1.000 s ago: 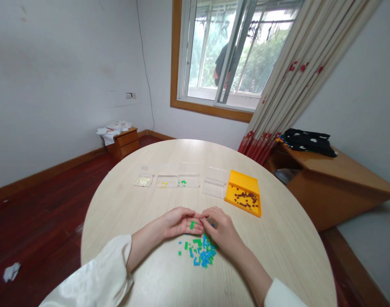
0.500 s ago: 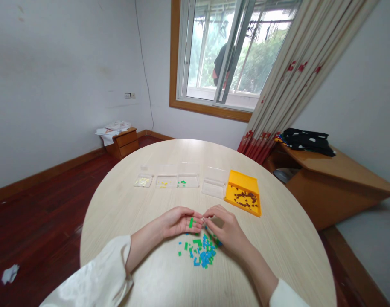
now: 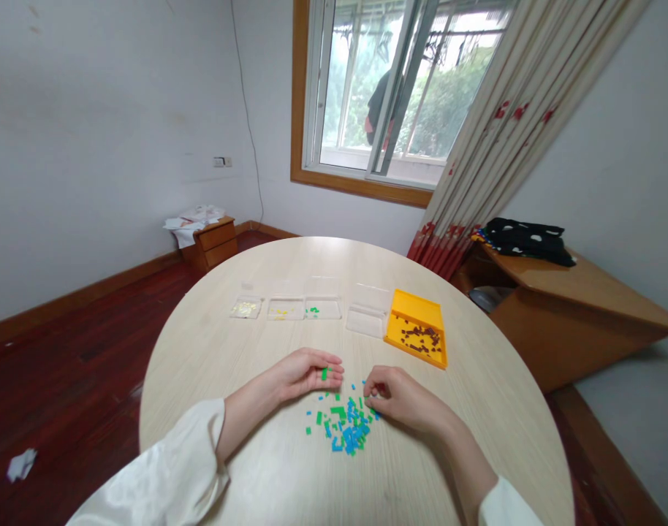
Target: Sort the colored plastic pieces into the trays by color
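Note:
Palm up, my left hand (image 3: 312,374) has its fingers stretched out, and green pieces (image 3: 325,374) lie on them. My right hand (image 3: 389,391) is curled at the right edge of a pile of small blue and green pieces (image 3: 351,424); its fingertips are bent together, and whether a piece is between them is too small to tell. Behind the hands stand clear boxes: one with pale pieces (image 3: 245,308), one with yellow pieces (image 3: 281,314), one with green pieces (image 3: 313,312) and one with nothing visible inside (image 3: 365,322).
An open yellow box (image 3: 416,329) with dark brown pieces stands at the right on the round table (image 3: 229,365). Beyond the table are a small drawer cabinet (image 3: 216,245) at the left, and a brown desk (image 3: 575,314) with black cloth at the right.
My right hand has moved away from my left fingertips, rightward and down toward the pile. My left hand has shifted slightly up and left, with green pieces still on it.

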Tool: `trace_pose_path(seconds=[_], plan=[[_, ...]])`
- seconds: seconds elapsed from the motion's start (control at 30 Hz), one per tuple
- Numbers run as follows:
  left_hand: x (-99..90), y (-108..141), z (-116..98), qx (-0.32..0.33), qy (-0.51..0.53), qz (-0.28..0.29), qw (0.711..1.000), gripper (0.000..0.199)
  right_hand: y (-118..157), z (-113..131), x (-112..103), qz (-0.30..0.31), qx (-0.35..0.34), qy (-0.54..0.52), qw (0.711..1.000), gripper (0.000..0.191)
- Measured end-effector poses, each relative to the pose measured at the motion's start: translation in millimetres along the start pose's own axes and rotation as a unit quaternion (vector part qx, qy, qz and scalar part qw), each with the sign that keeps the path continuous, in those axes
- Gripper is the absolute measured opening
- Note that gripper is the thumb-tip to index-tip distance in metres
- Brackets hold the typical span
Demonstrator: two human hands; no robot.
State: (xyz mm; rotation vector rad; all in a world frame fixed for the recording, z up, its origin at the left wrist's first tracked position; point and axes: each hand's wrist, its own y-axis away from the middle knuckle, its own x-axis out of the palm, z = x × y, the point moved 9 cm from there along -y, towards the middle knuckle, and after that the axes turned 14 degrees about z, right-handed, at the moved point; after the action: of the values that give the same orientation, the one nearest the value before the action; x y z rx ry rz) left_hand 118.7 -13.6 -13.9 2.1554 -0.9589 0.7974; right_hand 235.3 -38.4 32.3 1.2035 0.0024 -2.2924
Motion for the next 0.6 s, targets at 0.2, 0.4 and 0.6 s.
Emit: trace_pose_path(seconds=[0.2,0.4,0.6], plan=[[-0.9,-0.6,1.7,-0.005,0.005,0.002,1.000,0.008,2.2,14.9,-16.5,-0.093,-0.035,-0.008,0.995,0.010],[-3.9,-7.3,14.5,-0.036,0.051,0.069,0.996,0.019,4.7,38.9,-24.5,-0.221,-0.133,-0.054,0.965,0.011],[7.9,-5.2,11.3,-0.029,0.046,0.078,0.995,0.015,1.2,36.6,-18.2,-0.235,-0.139,-0.059,0.960,0.019]])
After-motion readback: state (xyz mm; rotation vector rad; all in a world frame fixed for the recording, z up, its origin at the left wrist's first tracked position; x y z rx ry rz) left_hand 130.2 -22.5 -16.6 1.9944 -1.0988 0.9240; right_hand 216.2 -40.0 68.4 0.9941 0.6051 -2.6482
